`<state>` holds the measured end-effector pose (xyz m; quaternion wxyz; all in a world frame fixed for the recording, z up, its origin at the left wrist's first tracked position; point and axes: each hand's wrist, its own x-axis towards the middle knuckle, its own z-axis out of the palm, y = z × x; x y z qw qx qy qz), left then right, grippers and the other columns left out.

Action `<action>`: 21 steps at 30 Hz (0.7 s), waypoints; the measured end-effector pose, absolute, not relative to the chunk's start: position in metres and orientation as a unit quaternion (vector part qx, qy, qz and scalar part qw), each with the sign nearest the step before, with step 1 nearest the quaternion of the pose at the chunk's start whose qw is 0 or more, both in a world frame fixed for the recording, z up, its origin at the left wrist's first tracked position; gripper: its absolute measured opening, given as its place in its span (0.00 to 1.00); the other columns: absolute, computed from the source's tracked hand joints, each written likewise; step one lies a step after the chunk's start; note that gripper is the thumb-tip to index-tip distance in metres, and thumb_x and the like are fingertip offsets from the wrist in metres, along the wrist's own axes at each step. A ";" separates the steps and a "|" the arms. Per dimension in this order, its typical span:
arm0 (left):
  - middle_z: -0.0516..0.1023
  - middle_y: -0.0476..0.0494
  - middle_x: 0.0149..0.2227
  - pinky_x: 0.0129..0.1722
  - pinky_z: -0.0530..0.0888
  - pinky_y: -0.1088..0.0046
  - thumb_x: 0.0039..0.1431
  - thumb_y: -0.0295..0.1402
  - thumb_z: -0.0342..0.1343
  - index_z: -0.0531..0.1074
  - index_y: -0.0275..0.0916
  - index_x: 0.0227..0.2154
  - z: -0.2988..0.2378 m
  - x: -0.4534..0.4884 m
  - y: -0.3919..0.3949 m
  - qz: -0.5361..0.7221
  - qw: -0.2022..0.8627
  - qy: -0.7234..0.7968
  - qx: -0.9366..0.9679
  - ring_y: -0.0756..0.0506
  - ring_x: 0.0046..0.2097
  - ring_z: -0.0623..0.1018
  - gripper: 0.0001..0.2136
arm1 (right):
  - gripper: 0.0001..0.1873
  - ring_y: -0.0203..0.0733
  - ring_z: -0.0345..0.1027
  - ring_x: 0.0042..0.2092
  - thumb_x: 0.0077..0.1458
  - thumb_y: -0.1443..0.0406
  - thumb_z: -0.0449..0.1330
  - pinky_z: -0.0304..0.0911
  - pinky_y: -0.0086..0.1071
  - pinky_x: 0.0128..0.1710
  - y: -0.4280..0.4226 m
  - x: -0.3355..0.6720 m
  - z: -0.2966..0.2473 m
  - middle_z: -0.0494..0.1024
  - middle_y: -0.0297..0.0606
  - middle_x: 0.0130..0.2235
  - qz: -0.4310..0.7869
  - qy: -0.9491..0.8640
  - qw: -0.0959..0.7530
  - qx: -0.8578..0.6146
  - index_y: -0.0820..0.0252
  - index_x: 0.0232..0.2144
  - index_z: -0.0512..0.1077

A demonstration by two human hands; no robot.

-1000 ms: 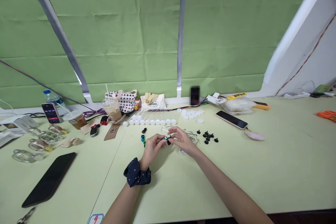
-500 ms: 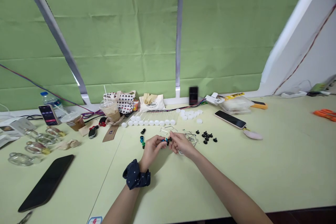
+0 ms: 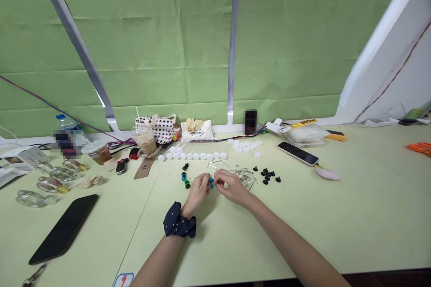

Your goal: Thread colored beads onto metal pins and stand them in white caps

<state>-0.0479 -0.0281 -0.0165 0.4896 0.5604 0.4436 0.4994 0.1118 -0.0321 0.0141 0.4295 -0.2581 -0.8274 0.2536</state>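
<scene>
My left hand [image 3: 199,192] pinches a small blue piece [image 3: 211,181] between thumb and fingers; its full shape is covered. Close beside it, the fingers of my right hand [image 3: 233,187] are bent together at the blue piece, and whatever they grip is hidden. Left of my hands lie small blue, green and black pieces [image 3: 186,180]. Just beyond my right hand is a loose pile of thin metal rods [image 3: 248,177], with a few bent wires [image 3: 218,165] behind. Several black flanged pieces [image 3: 267,173] are scattered to the right.
Clear tubes with white caps [image 3: 195,156] lie in a row behind my hands, near more white caps [image 3: 247,146]. A phone [image 3: 298,153] lies right; a dark tablet-like slab [image 3: 63,228], glass bottles [image 3: 50,184] and drink cups [image 3: 144,139] are left. Orange scissors [image 3: 420,148] sit far right.
The right hand's fingers have come down and curled in toward the blue piece. My left hand has turned slightly, still pinching. The whole view has shifted a little.
</scene>
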 end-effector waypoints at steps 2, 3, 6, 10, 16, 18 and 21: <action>0.49 0.58 0.15 0.15 0.52 0.80 0.57 0.42 0.43 0.52 0.40 0.18 -0.020 -0.052 -0.025 0.489 0.483 0.479 0.545 0.55 0.16 0.52 0.16 | 0.10 0.42 0.64 0.38 0.55 0.71 0.48 0.60 0.36 0.38 -0.031 0.114 0.014 0.70 0.41 0.35 0.216 -0.837 0.430 -0.260 0.55 0.29 0.67; 0.49 0.58 0.15 0.14 0.50 0.79 0.57 0.41 0.42 0.51 0.41 0.17 -0.021 -0.055 -0.023 0.485 0.474 0.501 0.537 0.55 0.15 0.52 0.16 | 0.10 0.43 0.64 0.38 0.55 0.71 0.47 0.60 0.36 0.39 -0.030 0.115 0.014 0.70 0.41 0.35 0.203 -0.835 0.436 -0.267 0.56 0.29 0.67; 0.51 0.57 0.14 0.15 0.51 0.78 0.57 0.41 0.41 0.51 0.41 0.17 -0.017 -0.066 -0.020 0.493 0.437 0.538 0.527 0.54 0.15 0.54 0.16 | 0.08 0.40 0.65 0.35 0.54 0.69 0.50 0.62 0.34 0.37 -0.022 0.123 0.012 0.70 0.39 0.34 0.209 -0.803 0.460 -0.316 0.56 0.34 0.67; 0.59 0.54 0.17 0.21 0.57 0.76 0.55 0.40 0.47 0.57 0.40 0.19 -0.012 -0.079 -0.017 0.491 0.250 0.593 0.587 0.51 0.20 0.61 0.13 | 0.08 0.37 0.68 0.30 0.52 0.66 0.52 0.64 0.31 0.32 0.002 0.147 0.001 0.72 0.36 0.30 0.272 -0.725 0.467 -0.428 0.59 0.36 0.69; 0.67 0.49 0.22 0.26 0.60 0.74 0.54 0.33 0.49 0.63 0.38 0.25 -0.019 -0.089 -0.014 0.342 0.083 0.653 0.671 0.48 0.25 0.68 0.06 | 0.05 0.38 0.70 0.34 0.45 0.70 0.57 0.62 0.26 0.33 0.032 0.208 -0.012 0.74 0.40 0.35 0.119 -0.663 0.266 -0.689 0.62 0.27 0.72; 0.69 0.46 0.26 0.28 0.62 0.73 0.53 0.32 0.50 0.64 0.37 0.28 -0.019 -0.089 -0.015 0.323 0.061 0.645 0.690 0.46 0.29 0.70 0.03 | 0.04 0.41 0.70 0.35 0.43 0.71 0.58 0.60 0.28 0.31 0.034 0.221 -0.013 0.75 0.41 0.32 0.109 -0.658 0.220 -0.712 0.61 0.25 0.72; 0.72 0.42 0.32 0.29 0.64 0.72 0.54 0.32 0.50 0.66 0.37 0.33 -0.016 -0.089 -0.018 0.309 0.038 0.643 0.700 0.45 0.32 0.72 0.05 | 0.06 0.43 0.70 0.34 0.41 0.73 0.58 0.58 0.28 0.28 0.032 0.229 -0.015 0.74 0.43 0.32 0.106 -0.651 0.177 -0.730 0.62 0.25 0.73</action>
